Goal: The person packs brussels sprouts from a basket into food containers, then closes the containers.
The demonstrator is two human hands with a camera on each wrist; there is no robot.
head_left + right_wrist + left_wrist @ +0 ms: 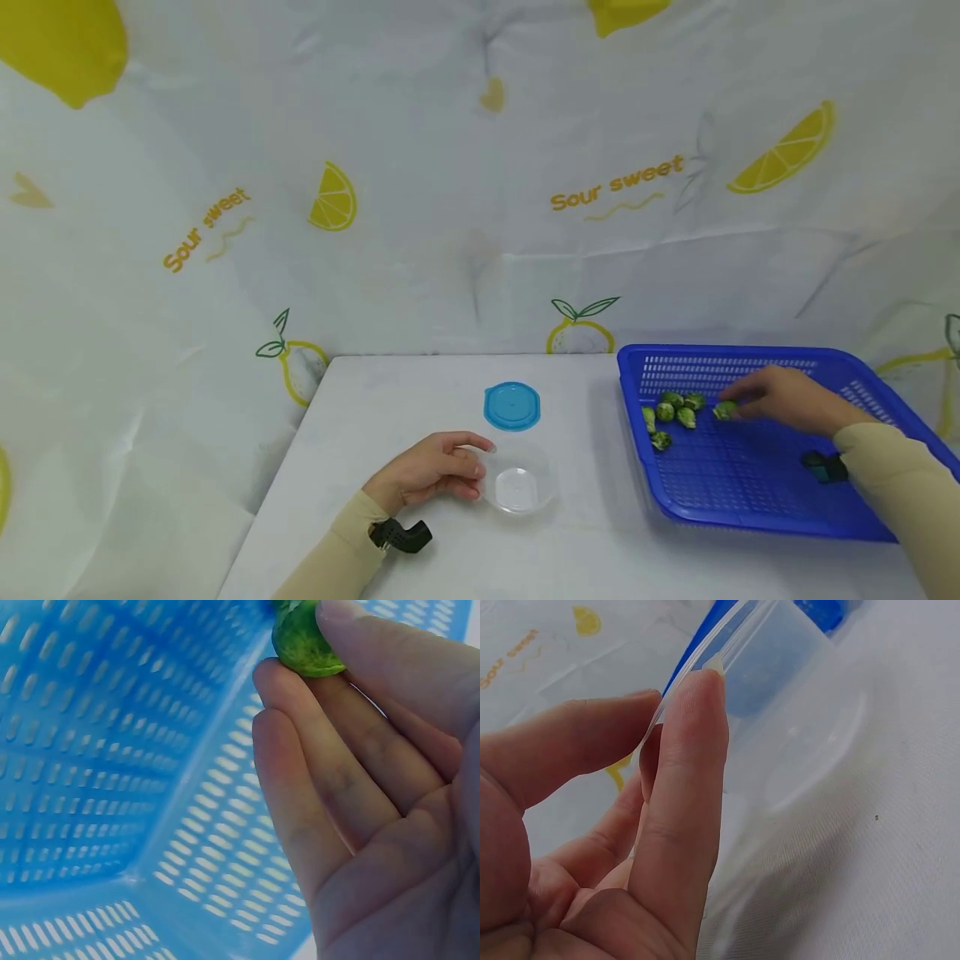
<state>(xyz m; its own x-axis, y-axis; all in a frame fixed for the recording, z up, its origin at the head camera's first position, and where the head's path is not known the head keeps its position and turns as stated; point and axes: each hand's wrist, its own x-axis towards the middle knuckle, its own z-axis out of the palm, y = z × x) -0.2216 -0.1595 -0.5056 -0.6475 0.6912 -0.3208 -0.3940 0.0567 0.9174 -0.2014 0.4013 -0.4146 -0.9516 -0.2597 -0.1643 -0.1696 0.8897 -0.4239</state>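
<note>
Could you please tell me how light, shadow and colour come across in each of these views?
Head: soft light, with small glare spots in the clear bowl; left wrist: dimmer, a soft shadow on the white tabletop; right wrist: the basket looks paler blue than in the head view.

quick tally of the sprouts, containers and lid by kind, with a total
Green sprouts: 7, including one in the right hand
Blue basket: 1
Clear bowl: 1
Blue lid: 1
Total: 10

free: table (592,467) between bowl (517,486) and basket (750,483) | blocking: basket's raised left wall (649,471)
</note>
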